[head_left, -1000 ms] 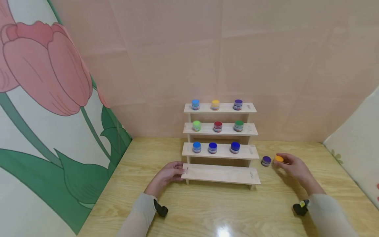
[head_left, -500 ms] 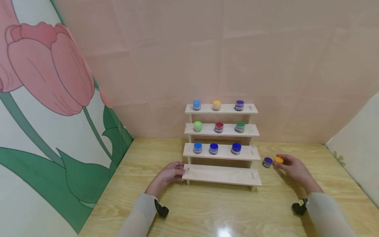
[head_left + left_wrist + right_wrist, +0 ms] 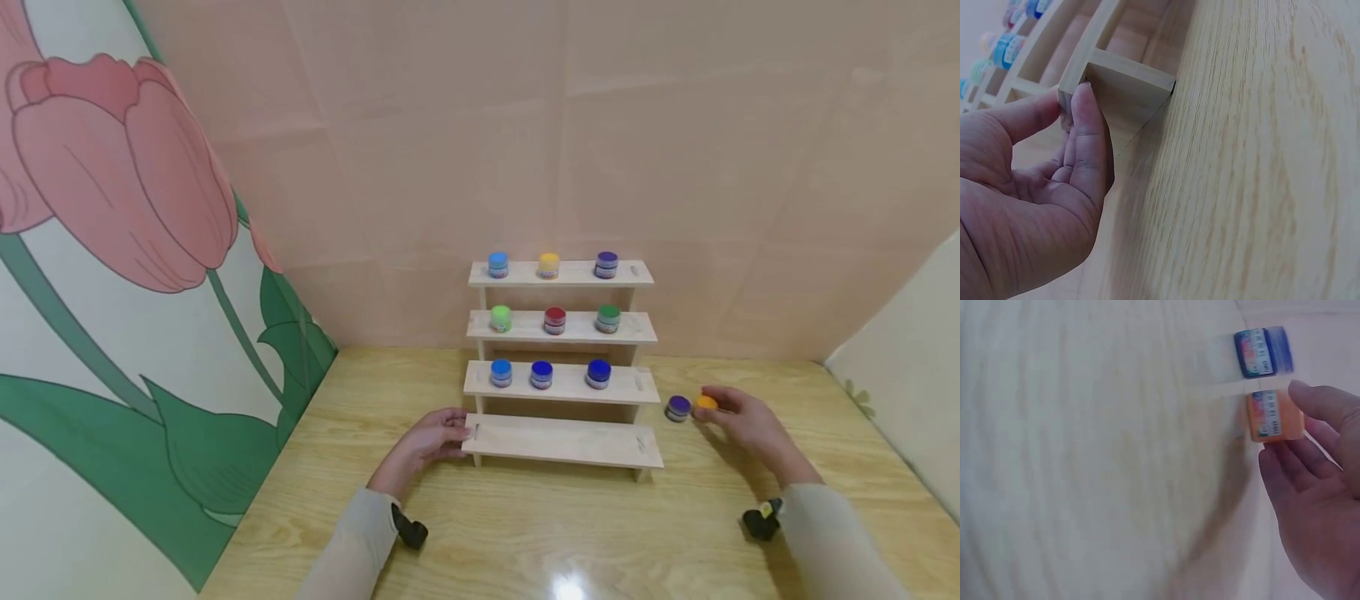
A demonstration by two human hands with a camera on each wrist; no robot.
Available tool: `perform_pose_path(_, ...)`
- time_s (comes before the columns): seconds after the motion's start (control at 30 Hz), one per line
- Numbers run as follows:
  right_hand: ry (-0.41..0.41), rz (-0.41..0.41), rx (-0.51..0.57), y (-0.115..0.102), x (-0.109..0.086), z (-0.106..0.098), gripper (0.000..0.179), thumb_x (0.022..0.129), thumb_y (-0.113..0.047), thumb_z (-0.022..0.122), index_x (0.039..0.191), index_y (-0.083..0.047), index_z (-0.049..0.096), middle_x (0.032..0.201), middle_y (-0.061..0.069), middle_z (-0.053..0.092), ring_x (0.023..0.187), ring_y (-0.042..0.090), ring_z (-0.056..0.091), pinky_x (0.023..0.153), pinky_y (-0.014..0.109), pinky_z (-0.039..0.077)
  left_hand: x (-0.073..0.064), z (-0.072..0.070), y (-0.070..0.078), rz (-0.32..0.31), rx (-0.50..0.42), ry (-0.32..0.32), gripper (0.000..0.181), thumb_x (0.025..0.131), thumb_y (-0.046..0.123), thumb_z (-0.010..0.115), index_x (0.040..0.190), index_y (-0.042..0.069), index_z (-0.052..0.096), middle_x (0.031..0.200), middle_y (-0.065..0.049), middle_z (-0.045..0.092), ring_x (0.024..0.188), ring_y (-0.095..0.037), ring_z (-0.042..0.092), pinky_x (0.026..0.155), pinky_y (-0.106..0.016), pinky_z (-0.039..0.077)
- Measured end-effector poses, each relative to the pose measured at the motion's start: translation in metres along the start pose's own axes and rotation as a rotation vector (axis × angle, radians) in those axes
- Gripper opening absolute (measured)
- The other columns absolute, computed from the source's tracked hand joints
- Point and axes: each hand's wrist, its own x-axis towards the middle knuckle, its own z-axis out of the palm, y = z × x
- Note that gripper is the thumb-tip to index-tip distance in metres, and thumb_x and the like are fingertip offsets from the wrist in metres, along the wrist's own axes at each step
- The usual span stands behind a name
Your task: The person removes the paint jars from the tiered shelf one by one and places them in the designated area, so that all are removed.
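Observation:
A tiered wooden display stand [image 3: 562, 439] has several small paint jars on its upper three steps, and its lowest step is bare. My left hand [image 3: 429, 437] pinches the left end of that lowest step, thumb above and fingers at the edge; the left wrist view shows this hand [image 3: 1041, 181] close up. To the right of the stand, my right hand [image 3: 750, 421] holds an orange paint jar [image 3: 707, 402] between thumb and fingers. In the right wrist view the orange jar [image 3: 1275, 416] shows its label, partly overlapped by the thumb. A purple-lidded jar [image 3: 678, 408] stands close beside it.
Behind the stand hangs a pinkish-beige cloth [image 3: 450, 167]. A tulip-painted panel [image 3: 112, 208] rises on the left and a pale wall [image 3: 915, 350] on the right. The wood-grain table [image 3: 570, 525] runs around the stand.
The head view has shifted slightly. Both hands keep their places, the left at the step's end and the right around the orange jar.

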Motion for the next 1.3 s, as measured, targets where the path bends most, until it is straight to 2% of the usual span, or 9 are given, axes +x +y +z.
perform_pose_path(0.2,0.093,-0.091,-0.040,-0.017,-0.006,-0.012,0.068,0.104,-0.044,0.055,0.146,0.007,0.043,0.144,0.035,0.046,0.129,0.055,0.044,0.095,0.059,0.048,0.001,0.001,0.001,-0.004,-0.003,0.006,0.048,0.096,0.002,0.065,0.141,-0.006,0.049,0.110,-0.009,0.060,0.089,-0.018,0.064,0.068,-0.025,0.059)
perform_pose_path(0.37,0.136,-0.131,-0.044,-0.039,-0.010,-0.018,0.066,0.104,-0.048,0.051,0.146,0.004,0.045,0.142,0.034,0.048,0.126,0.056,0.047,0.095,0.068,0.045,0.002,0.001,0.003,-0.001,0.004,0.007,0.050,0.097,0.003,0.065,0.143,-0.006,0.047,0.111,-0.008,0.059,0.089,-0.017,0.063,0.067,-0.024,0.058)
perform_pose_path(0.57,0.131,-0.128,-0.026,-0.074,-0.022,-0.019,0.068,0.104,-0.051,0.049,0.148,0.000,0.044,0.144,0.032,0.047,0.126,0.055,0.048,0.097,0.067,0.045,0.002,0.001,0.004,-0.002,0.004,0.004,0.050,0.097,0.003,0.065,0.143,-0.005,0.048,0.110,-0.008,0.059,0.089,-0.017,0.064,0.066,-0.024,0.058)
perform_pose_path(0.6,0.139,-0.133,-0.024,-0.080,-0.025,-0.019,0.067,0.104,-0.051,0.050,0.148,-0.001,0.045,0.143,0.031,0.048,0.125,0.054,0.049,0.096,0.065,0.047,0.002,0.001,0.004,-0.002,0.006,0.005,0.050,0.097,0.003,0.065,0.143,-0.005,0.048,0.110,-0.008,0.059,0.089,-0.017,0.064,0.066,-0.025,0.058)
perform_pose_path(0.7,0.173,-0.171,-0.021,-0.097,-0.032,-0.016,0.061,0.103,-0.048,0.053,0.144,-0.003,0.050,0.139,0.028,0.054,0.122,0.048,0.054,0.092,0.036,0.056,0.003,0.001,0.003,-0.005,0.006,0.007,0.050,0.096,0.004,0.066,0.142,-0.005,0.049,0.111,-0.008,0.059,0.090,-0.018,0.064,0.066,-0.025,0.058)
perform_pose_path(0.83,0.211,-0.241,-0.021,-0.117,-0.040,-0.010,0.052,0.103,-0.041,0.058,0.138,-0.003,0.055,0.131,0.024,0.060,0.116,0.041,0.058,0.077,0.003,0.043,0.004,0.000,0.000,0.000,0.015,0.006,0.051,0.096,0.004,0.066,0.143,-0.005,0.048,0.113,-0.009,0.059,0.091,-0.018,0.064,0.067,-0.026,0.059)
perform_pose_path(0.93,0.214,-0.264,-0.021,-0.130,-0.043,-0.006,0.051,0.102,-0.040,0.059,0.137,-0.002,0.057,0.129,0.024,0.062,0.114,0.042,0.060,0.078,0.005,0.045,0.005,0.000,-0.002,0.006,0.015,0.004,0.051,0.097,0.004,0.066,0.143,-0.006,0.047,0.114,-0.009,0.059,0.092,-0.019,0.064,0.068,-0.026,0.059)
perform_pose_path(1.1,0.183,-0.244,0.010,-0.146,-0.044,0.003,0.053,0.102,-0.044,0.059,0.137,-0.004,0.056,0.129,0.024,0.061,0.115,0.048,0.061,0.074,0.023,0.055,0.005,-0.001,-0.003,0.005,0.002,-0.003,0.052,0.097,0.003,0.065,0.144,-0.006,0.045,0.112,-0.008,0.058,0.092,-0.018,0.063,0.067,-0.025,0.058)
perform_pose_path(1.3,0.208,-0.295,0.036,-0.153,-0.040,0.018,0.043,0.103,-0.030,0.062,0.133,0.000,0.059,0.125,0.023,0.064,0.113,0.039,0.061,0.080,0.003,0.043,0.001,-0.001,-0.001,-0.003,-0.003,-0.003,0.052,0.097,0.003,0.064,0.144,-0.007,0.045,0.113,-0.009,0.057,0.092,-0.018,0.063,0.068,-0.025,0.058)
